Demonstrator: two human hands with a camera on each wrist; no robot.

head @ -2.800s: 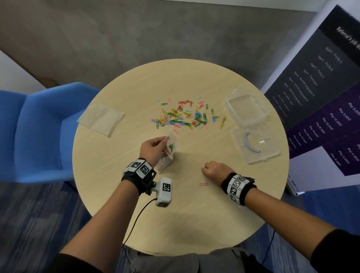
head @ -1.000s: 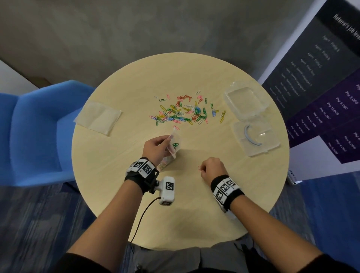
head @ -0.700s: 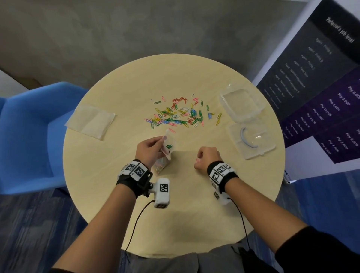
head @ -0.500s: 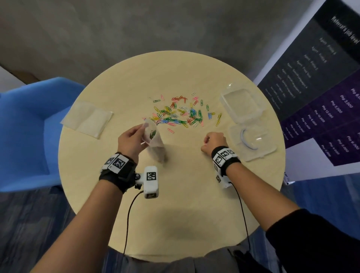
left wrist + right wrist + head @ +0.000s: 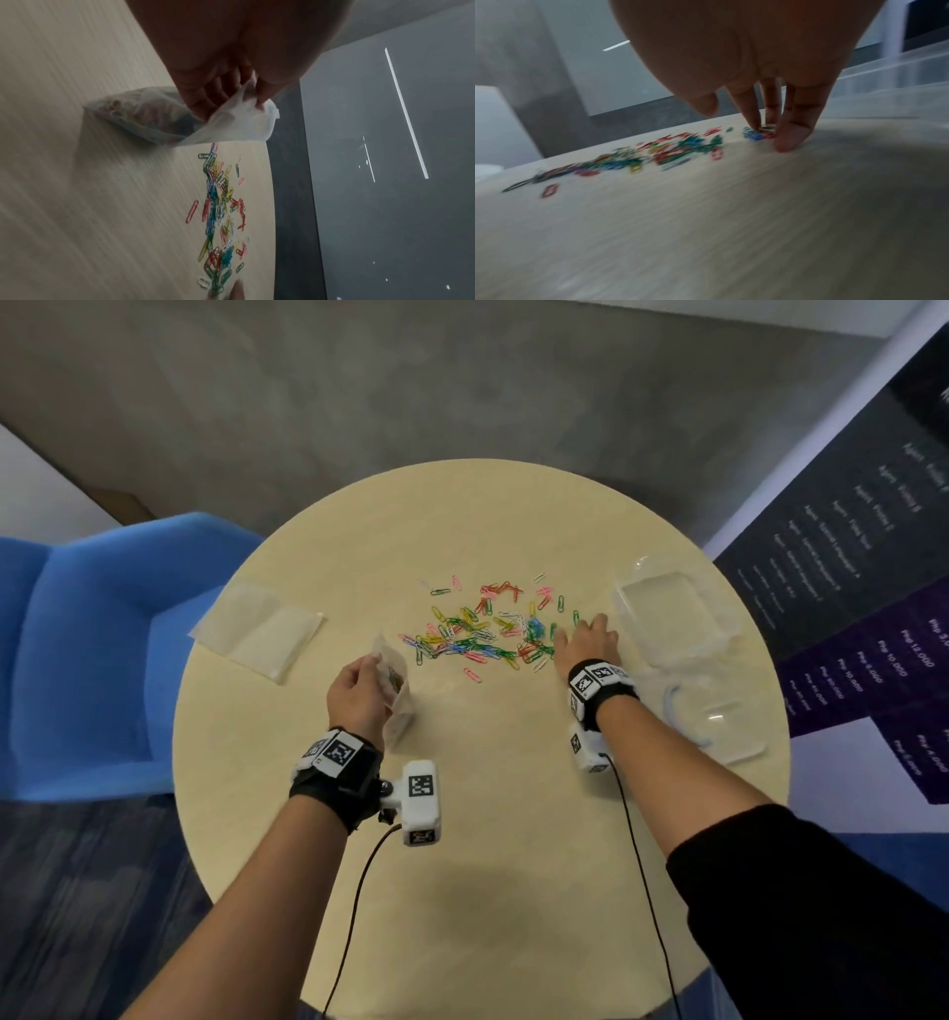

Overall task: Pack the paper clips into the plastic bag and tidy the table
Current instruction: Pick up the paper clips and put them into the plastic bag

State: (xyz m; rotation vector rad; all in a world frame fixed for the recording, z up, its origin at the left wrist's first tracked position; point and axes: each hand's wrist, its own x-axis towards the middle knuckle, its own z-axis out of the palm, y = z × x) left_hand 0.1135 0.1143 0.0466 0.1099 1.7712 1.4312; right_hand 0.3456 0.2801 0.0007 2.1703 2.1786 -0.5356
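Right hand [image 5: 588, 642] has moved from the near table [image 5: 513, 865] to the right edge of the paper clips [image 5: 477, 629], fingers extended onto them; left hand [image 5: 359, 693] pinches the plastic bag [image 5: 398, 690], part-filled, its base on the table.

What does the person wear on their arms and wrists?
Each wrist has a black band with white square-code tags, plus a white camera block trailing a thin dark cable. The right arm shows a black sleeve; both hands are bare.
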